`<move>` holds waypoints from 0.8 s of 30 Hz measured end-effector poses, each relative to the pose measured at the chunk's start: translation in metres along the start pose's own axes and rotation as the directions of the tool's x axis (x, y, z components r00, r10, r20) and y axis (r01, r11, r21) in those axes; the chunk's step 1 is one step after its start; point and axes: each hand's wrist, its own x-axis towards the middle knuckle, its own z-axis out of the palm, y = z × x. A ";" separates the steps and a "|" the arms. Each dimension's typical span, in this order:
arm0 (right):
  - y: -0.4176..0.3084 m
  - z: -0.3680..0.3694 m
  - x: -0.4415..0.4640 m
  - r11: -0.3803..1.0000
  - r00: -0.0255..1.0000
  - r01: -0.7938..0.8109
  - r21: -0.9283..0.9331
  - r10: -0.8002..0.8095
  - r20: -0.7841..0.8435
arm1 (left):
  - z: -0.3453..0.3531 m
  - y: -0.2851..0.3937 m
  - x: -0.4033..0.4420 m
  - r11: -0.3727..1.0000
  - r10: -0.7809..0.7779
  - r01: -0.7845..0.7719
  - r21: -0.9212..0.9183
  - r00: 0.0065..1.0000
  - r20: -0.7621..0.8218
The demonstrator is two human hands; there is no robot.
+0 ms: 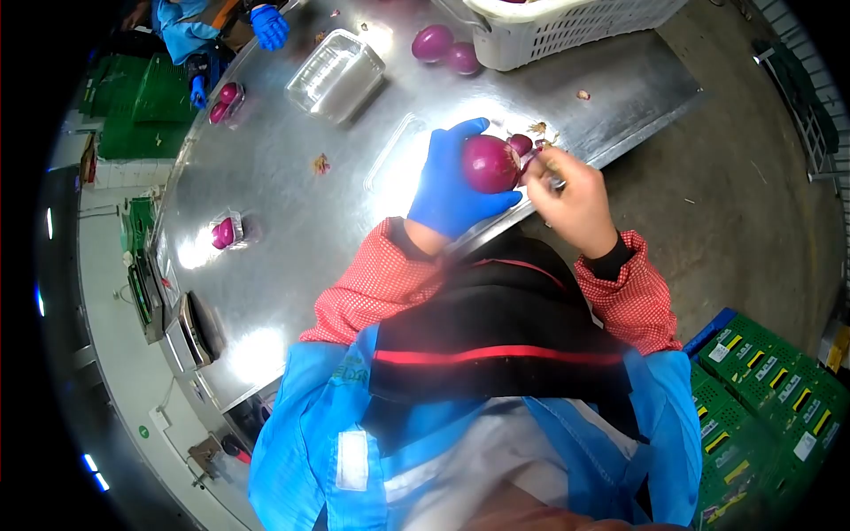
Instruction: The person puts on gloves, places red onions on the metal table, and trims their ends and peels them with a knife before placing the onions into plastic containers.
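My left hand [451, 184], in a blue glove, wraps round a large red onion [490, 164] above the metal table's front edge. Bare and closed, my right hand [574, 196] grips a small knife [556, 183], mostly hidden by the fingers, against the onion's dry, stringy end. Just behind that end lies a smaller red onion [521, 144], partly covered. Dry skin scraps [539, 129] lie beside it. Under my left wrist, a clear plastic tray's outline shows faintly in the glare.
A clear tray [336, 75], two red onions [432, 43] and a white basket [567, 34] stand farther back on the metal table [292, 221]. Packed onions [223, 233] sit at left. A co-worker's blue-gloved hand [269, 27] is at the far edge. Green crates [770, 389] stand lower right.
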 end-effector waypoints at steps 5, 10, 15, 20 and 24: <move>-0.010 0.004 0.004 0.980 0.984 0.174 -0.094 -0.176 -0.013 | 0.003 -0.007 0.000 0.999 0.033 -0.033 -0.021 0.999 0.015; -0.005 -0.001 0.007 0.925 0.947 0.321 -0.203 -0.314 0.068 | 0.000 -0.007 -0.001 0.999 -0.014 0.016 -0.046 0.998 0.057; -0.011 0.001 0.007 0.987 0.988 0.149 -0.054 -0.151 -0.022 | -0.006 0.001 0.002 1.000 0.016 -0.017 0.008 0.998 0.055; -0.002 0.000 0.011 0.925 0.942 0.334 -0.183 -0.319 0.104 | 0.000 -0.011 0.001 1.000 0.017 -0.015 -0.024 0.997 0.080; 0.016 0.002 0.004 0.990 0.990 0.143 -0.012 -0.142 0.020 | -0.007 -0.002 0.003 1.000 -0.013 0.014 -0.011 0.997 0.079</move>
